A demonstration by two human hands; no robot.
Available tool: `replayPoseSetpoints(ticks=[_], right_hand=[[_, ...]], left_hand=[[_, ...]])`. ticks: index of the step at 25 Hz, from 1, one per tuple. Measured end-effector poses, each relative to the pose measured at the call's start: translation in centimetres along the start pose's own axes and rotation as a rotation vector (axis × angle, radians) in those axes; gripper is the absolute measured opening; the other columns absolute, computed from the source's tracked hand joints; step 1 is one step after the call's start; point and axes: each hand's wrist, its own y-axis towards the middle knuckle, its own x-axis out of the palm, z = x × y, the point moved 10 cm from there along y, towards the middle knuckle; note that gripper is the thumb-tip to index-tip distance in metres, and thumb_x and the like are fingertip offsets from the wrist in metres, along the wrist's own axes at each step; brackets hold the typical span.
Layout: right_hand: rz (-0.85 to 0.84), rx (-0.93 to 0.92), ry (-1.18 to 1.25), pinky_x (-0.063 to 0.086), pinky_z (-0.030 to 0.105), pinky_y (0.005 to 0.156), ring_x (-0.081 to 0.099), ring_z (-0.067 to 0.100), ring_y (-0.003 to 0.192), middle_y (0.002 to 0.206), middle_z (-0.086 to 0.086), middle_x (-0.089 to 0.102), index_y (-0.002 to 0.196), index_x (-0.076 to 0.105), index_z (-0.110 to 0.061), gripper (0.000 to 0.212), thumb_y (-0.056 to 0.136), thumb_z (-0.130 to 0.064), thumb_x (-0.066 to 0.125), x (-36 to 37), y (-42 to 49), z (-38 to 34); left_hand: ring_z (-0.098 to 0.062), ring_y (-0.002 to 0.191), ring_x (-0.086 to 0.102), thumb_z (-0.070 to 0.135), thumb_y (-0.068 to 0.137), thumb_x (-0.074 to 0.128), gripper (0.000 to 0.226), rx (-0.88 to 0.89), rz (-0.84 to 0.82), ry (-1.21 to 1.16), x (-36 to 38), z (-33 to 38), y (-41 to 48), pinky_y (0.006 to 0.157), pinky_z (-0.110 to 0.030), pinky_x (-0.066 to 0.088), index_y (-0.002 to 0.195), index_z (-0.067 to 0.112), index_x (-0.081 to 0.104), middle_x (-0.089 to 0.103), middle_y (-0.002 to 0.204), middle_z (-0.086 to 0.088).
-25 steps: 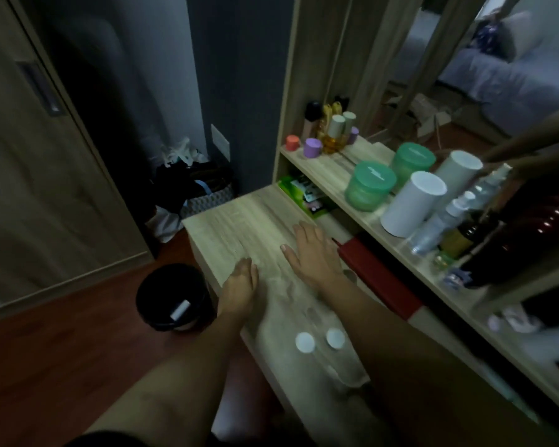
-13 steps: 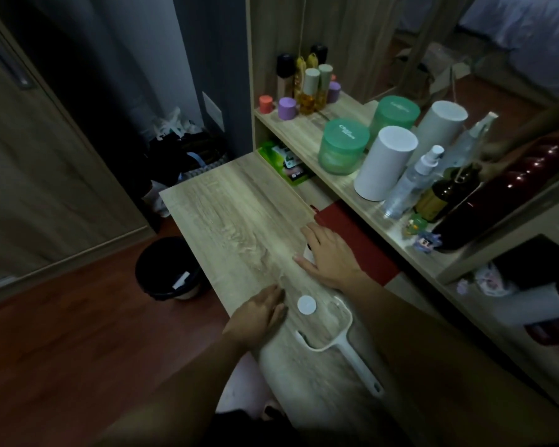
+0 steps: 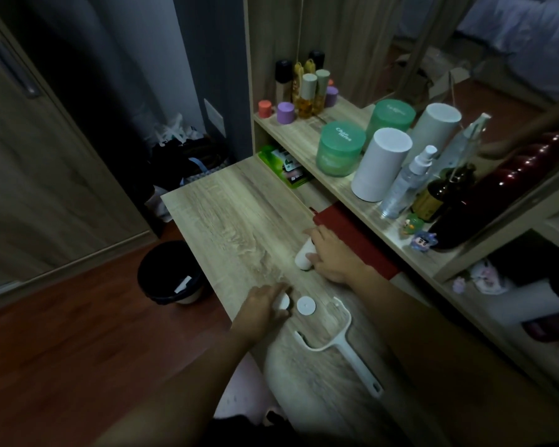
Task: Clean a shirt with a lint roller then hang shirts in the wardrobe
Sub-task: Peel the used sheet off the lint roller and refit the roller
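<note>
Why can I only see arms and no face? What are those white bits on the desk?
The camera sits on the person's head and looks down, so you see only their own two arms, as if you were them. They stand at a wooden desk. The right hand rests on a white roll, probably the sticky paper roll. The left hand touches a small white cap. Beside it lies another round white cap, and nearer lies the white roller handle with nothing fitted in it. So the lint roller is in pieces. The shelf on the right holds jars and bottles. A black bin stands on the floor.
</note>
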Motion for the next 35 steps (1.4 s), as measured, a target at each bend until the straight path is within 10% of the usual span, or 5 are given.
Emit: replayPoseSetpoints(ticks=[6, 10, 21, 27, 35], right_hand=[[0.371, 0.177, 1.033, 0.042, 0.006, 0.073, 0.049, 0.012, 0.097, 0.109, -0.004, 0.05, 0.12, 0.045, -0.02, 0.037, 0.084, -0.018, 0.056, -4.2, -5.1, 0.7], [0.354, 0.151, 1.251, 0.039, 0.031, 0.094, 0.048, 0.018, 0.106, 0.109, -0.004, 0.052, 0.109, 0.053, -0.029, 0.036, 0.074, -0.024, 0.054, -3.2, -7.1, -0.1], [0.329, 0.102, 1.389, 0.037, 0.031, 0.095, 0.044, 0.022, 0.109, 0.108, 0.001, 0.049, 0.114, 0.052, -0.018, 0.04, 0.074, -0.02, 0.056, -3.0, -8.9, -1.7], [0.302, 0.081, 1.396, 0.039, 0.03, 0.093, 0.049, 0.016, 0.102, 0.108, 0.004, 0.048, 0.11, 0.054, -0.022, 0.082, 0.042, -0.058, 0.082, -3.1, -8.9, -2.7], [0.285, 0.057, 1.257, 0.038, 0.024, 0.09, 0.047, 0.014, 0.109, 0.117, -0.003, 0.047, 0.115, 0.046, -0.033, 0.045, 0.073, -0.037, 0.062, -2.2, -9.2, -4.2]], left_hand=[[-0.013, 0.092, 0.06, 0.012, 0.08, 0.068, 0.036, -0.277, 0.341, -0.876, -6.0, -0.2, -1.3, 0.076, -0.018, 0.047, 0.113, 0.025, 0.061, 0.062, 0.113, 0.001], [-0.023, 0.098, 0.064, 0.014, 0.078, 0.072, 0.03, -0.19, 0.219, -1.241, -7.4, 3.3, -1.9, 0.088, -0.032, 0.053, 0.104, 0.027, 0.066, 0.062, 0.106, -0.005], [-0.019, 0.089, 0.066, 0.007, 0.081, 0.067, 0.03, -0.114, 0.189, -1.184, -9.8, 5.3, -3.4, 0.074, -0.019, 0.054, 0.11, 0.017, 0.066, 0.063, 0.102, -0.008], [-0.017, 0.091, 0.067, 0.005, 0.081, 0.066, 0.027, -0.132, 0.148, -1.265, -9.8, 5.4, -3.1, 0.079, -0.022, 0.055, 0.106, 0.013, 0.067, 0.065, 0.11, -0.001], [-0.018, 0.081, 0.07, 0.013, 0.083, 0.066, 0.027, -0.139, 0.274, -1.25, -10.7, 4.7, -3.6, 0.08, -0.031, 0.056, 0.11, 0.008, 0.065, 0.069, 0.101, -0.007]])
